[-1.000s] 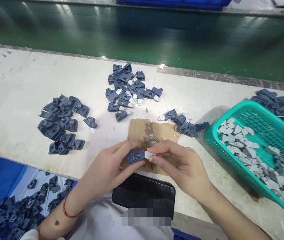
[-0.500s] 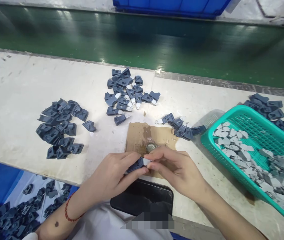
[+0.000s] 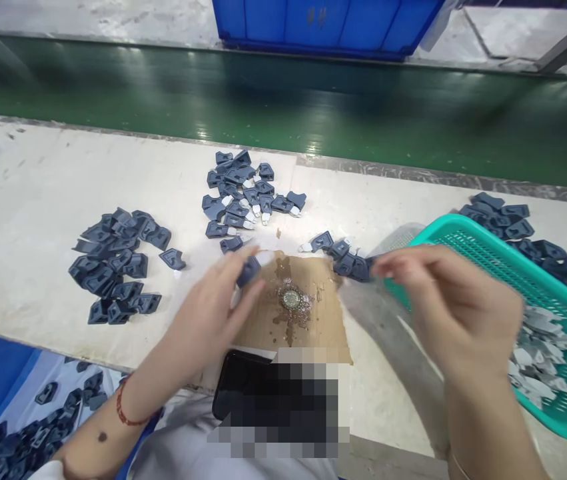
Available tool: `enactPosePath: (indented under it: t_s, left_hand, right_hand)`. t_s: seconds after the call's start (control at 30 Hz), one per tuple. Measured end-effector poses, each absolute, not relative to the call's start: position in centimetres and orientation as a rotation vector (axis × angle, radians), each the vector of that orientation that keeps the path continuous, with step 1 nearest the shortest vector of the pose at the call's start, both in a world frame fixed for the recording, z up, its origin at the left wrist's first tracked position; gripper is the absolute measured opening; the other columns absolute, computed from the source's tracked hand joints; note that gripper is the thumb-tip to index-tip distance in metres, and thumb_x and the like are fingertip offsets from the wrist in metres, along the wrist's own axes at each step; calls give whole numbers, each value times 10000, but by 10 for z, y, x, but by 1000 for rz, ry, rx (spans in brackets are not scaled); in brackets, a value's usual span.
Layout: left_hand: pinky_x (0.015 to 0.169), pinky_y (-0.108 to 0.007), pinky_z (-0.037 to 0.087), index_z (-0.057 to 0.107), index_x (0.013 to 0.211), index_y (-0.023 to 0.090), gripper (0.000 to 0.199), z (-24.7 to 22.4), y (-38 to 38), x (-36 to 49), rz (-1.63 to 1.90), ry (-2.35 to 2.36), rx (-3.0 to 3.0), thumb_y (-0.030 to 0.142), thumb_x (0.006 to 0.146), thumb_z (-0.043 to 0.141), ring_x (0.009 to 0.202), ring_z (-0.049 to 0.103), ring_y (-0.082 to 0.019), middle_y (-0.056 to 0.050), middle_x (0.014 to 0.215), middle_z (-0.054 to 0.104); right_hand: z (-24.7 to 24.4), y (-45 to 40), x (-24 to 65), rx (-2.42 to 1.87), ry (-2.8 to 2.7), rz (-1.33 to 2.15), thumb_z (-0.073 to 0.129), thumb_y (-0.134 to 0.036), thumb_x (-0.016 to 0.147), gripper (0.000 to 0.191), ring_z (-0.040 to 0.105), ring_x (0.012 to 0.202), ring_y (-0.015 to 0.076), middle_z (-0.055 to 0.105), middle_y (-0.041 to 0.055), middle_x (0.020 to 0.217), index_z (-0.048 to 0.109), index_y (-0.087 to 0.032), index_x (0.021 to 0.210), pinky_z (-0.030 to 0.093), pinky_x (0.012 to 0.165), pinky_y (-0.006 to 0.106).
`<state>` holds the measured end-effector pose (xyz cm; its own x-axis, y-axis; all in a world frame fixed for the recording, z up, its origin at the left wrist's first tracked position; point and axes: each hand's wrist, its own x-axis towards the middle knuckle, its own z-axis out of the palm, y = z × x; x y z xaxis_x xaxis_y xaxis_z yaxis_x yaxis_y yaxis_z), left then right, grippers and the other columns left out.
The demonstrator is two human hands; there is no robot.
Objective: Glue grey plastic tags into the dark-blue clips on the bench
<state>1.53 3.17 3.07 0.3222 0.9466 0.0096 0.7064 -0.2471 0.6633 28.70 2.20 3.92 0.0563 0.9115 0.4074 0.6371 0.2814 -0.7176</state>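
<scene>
My left hand [image 3: 223, 300], somewhat blurred, holds a dark blue-grey plastic part [image 3: 248, 272] with a white piece [image 3: 265, 257] at its end, just below the middle group of similar parts [image 3: 240, 180]. My right hand [image 3: 453, 300] is smeared by motion in front of the green basket [image 3: 558, 420]. Its fingertips are beside a small cluster of dark parts [image 3: 350, 263], some with white pieces; whether they grip one cannot be made out. Between the hands lies a wet brown cardboard sheet [image 3: 323, 327] with a round metal cap [image 3: 291, 299] on it.
Light grey and white pieces [image 3: 538, 360] lie in the basket, with dark parts [image 3: 498, 213] behind it. Another dark pile [image 3: 113, 260] sits at left. A black phone [image 3: 243, 387] lies at the near edge. Beyond the table run a green belt [image 3: 138, 93] and a blue crate [image 3: 313, 27].
My hands have separated. The left has moved up and left with the dark part and its white piece; the right has let go of that piece and swung right towards the basket.
</scene>
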Motion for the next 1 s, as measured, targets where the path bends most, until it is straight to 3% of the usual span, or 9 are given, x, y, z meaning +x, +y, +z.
enactPosePath:
  t_s: [0.1, 0.2, 0.3, 0.43, 0.63, 0.73, 0.9, 1.0]
  left_hand:
    - [1005, -451, 512, 324, 1595, 154, 567, 30, 51, 7, 571, 1680, 2255, 322, 1064, 432, 1206, 607, -329, -181, 1294, 601]
    - [1043, -492, 487, 182, 1646, 139, 672, 28, 64, 0, 517, 1741, 2369, 338, 1057, 438, 1264, 561, -354, -208, 1345, 555]
    - [1122, -555, 418, 304, 1601, 171, 605, 25, 64, -8, 497, 1750, 2393, 364, 1050, 464, 1387, 465, -384, -213, 1484, 479]
    - [1191, -602, 336, 530, 1436, 192, 438, 23, 56, -32, 549, 1856, 2348, 367, 1036, 502, 1424, 433, -395, -192, 1476, 522]
    - [1210, -707, 251, 521, 1459, 223, 490, 25, 47, -79, 509, 2100, 2255, 390, 1002, 576, 1497, 319, -493, -157, 1616, 388]
    - [1191, -706, 280, 598, 1397, 167, 469, 23, 47, -90, 403, 2035, 2332, 415, 1000, 570, 1473, 338, -513, -186, 1593, 432]
    - [1134, -656, 358, 713, 1220, 187, 365, 15, 49, -90, 340, 1851, 2537, 415, 1024, 506, 1338, 472, -460, -171, 1463, 571]
    - [1077, -635, 404, 717, 1158, 200, 306, 12, 49, -88, 376, 1865, 2540, 394, 1007, 535, 1247, 530, -432, -172, 1374, 627]
  right_hand:
    - [41, 28, 319, -1847, -1562, 142, 506, -360, 974, 266, 656, 712, 206, 726, 56, 839, 719, -232, 877, 447, 650, 339]
    - [37, 34, 341, -2172, -1776, 265, 496, -413, 850, 299, 634, 735, 254, 733, 98, 946, 716, -229, 935, 421, 644, 375]
    - [30, 37, 346, -2271, -1908, 363, 457, -449, 789, 333, 618, 771, 279, 719, 117, 1033, 685, -228, 890, 421, 653, 399]
    - [25, 37, 343, -2295, -1942, 343, 402, -501, 792, 360, 610, 799, 296, 697, 116, 994, 648, -242, 842, 414, 654, 405]
    - [26, 43, 342, -2386, -1810, 477, 414, -592, 708, 426, 641, 793, 317, 712, 131, 945, 624, -241, 831, 449, 647, 422]
    - [28, 46, 340, -2440, -1707, 508, 446, -622, 653, 447, 654, 772, 332, 737, 139, 923, 626, -245, 815, 462, 642, 438]
    - [30, 44, 339, -2342, -1555, 595, 530, -624, 599, 455, 699, 854, 341, 760, 95, 887, 654, -254, 834, 514, 726, 456]
    - [33, 42, 339, -2341, -1410, 615, 547, -615, 633, 454, 685, 772, 320, 752, 81, 861, 695, -254, 867, 507, 643, 438]
